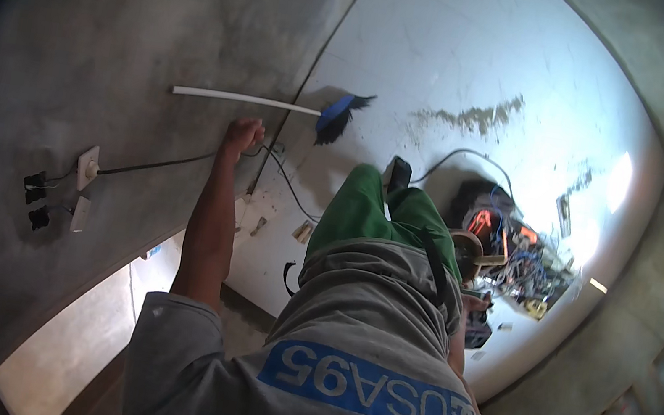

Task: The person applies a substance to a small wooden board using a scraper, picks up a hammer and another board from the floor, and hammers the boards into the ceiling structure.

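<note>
My left arm reaches forward to the grey wall, and my left hand [242,137] is closed, its fingers curled. A black power cable [156,159] passes by its wrist; whether anything is inside the fist is hidden. Just beyond the hand, a broom [249,99] with a white handle and blue-and-black head [336,117] leans at the wall. Down by my right hip, my right hand [474,303] is partly covered by my shirt. Its fingers look closed around a small dark thing that I cannot make out.
The cable runs from a wall socket [89,167] across the pale floor [455,55]. Another open socket box with wires [38,215] is beside it. At the right lie a dark tool bag [482,196], tangled wires [527,269] and a round brownish object [467,245]. Debris [480,118] streaks the floor.
</note>
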The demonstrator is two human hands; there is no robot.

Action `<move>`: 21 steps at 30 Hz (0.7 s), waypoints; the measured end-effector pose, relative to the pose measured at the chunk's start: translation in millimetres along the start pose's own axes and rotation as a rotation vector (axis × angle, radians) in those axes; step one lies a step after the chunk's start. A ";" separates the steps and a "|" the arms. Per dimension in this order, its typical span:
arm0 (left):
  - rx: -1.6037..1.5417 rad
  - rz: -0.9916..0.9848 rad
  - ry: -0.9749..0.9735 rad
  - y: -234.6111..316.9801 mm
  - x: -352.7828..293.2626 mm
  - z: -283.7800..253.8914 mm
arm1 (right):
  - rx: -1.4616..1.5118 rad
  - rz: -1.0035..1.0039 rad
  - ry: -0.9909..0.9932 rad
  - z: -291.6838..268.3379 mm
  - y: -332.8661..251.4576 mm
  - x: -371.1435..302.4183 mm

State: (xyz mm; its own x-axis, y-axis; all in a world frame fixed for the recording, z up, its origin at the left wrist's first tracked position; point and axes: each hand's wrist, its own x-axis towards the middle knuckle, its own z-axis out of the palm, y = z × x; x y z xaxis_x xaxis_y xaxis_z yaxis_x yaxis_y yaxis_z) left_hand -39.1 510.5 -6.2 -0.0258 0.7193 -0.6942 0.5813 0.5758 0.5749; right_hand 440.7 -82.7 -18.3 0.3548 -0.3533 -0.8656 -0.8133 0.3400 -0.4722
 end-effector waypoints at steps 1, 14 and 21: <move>-0.049 -0.035 0.067 -13.9 -1.0 -3.4 | -0.014 0.001 -0.011 26.6 -5.5 1.0; -0.119 -0.773 -0.217 -58.2 -98.3 187.5 | -0.018 -0.082 0.010 347.0 -49.1 -33.2; 0.193 -0.148 -0.266 112.7 206.4 197.5 | 0.052 -0.055 -0.005 550.6 -47.9 -67.7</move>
State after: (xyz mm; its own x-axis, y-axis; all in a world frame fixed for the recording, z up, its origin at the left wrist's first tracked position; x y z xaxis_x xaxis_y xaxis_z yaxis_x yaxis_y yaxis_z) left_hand 181.7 647.0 -170.2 0.0766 0.4926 -0.8669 0.7310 0.5635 0.3849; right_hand 709.4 404.8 -28.9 0.4008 -0.3680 -0.8390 -0.7675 0.3653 -0.5268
